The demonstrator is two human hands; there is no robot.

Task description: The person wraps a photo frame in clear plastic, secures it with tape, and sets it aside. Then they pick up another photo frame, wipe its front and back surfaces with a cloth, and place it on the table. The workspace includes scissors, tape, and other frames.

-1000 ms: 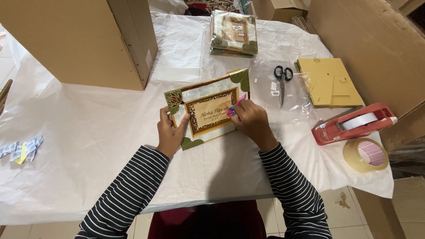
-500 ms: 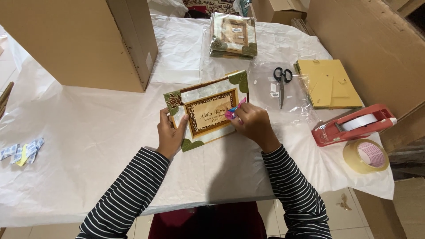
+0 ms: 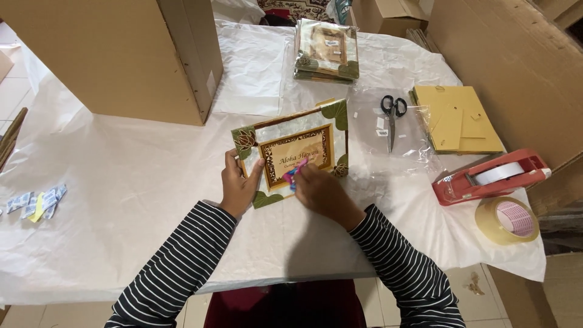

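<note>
Left hand (image 3: 238, 188) is clamped on the left edge of the picture frame (image 3: 294, 152), fingers wrapped round it, holding it tilted up off the white-covered surface (image 3: 133, 182). Right hand (image 3: 322, 191) pinches a small pink-and-blue item (image 3: 294, 174) against the frame's front, fingers together on it. My guess: this one is mid-way, not yet wrapped. A stack of bagged frames (image 3: 327, 51) sits at the far edge, apparently finished. Scissors (image 3: 392, 112) on a clear bag, yellow backing boards (image 3: 456, 118) and the red tape dispenser (image 3: 492, 177) lie to the right, untouched.
</note>
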